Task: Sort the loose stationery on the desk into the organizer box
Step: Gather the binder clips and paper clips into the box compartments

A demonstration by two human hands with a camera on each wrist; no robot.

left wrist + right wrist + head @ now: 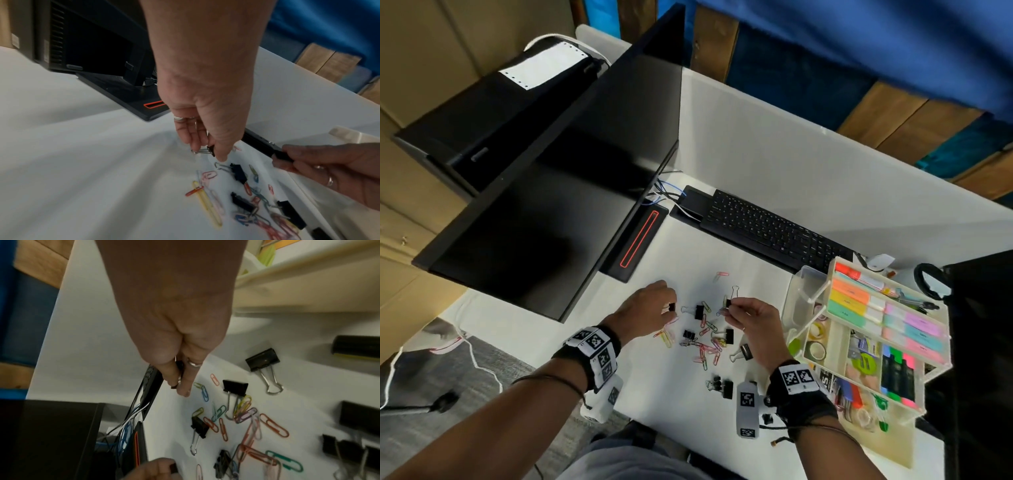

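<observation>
Loose coloured paper clips (705, 342) and black binder clips (724, 387) lie scattered on the white desk (688, 421) between my hands. My left hand (670, 308) pinches a small black binder clip (210, 150) just above the desk at the pile's left edge. My right hand (726, 308) pinches another black binder clip (728, 303), its wire handle (735, 291) pointing up. The right wrist view shows that clip (179, 365) mostly hidden between the fingers (184, 389). The tiered organizer box (948, 332) stands at the right, holding highlighters, sticky notes and tape rolls.
A black monitor (551, 205) on its base (637, 240) stands at the left, with a black keyboard (774, 229) behind the pile. Cables (664, 192) run behind the base. Another dark screen (983, 359) sits right of the organizer. A white partition (791, 154) backs the desk.
</observation>
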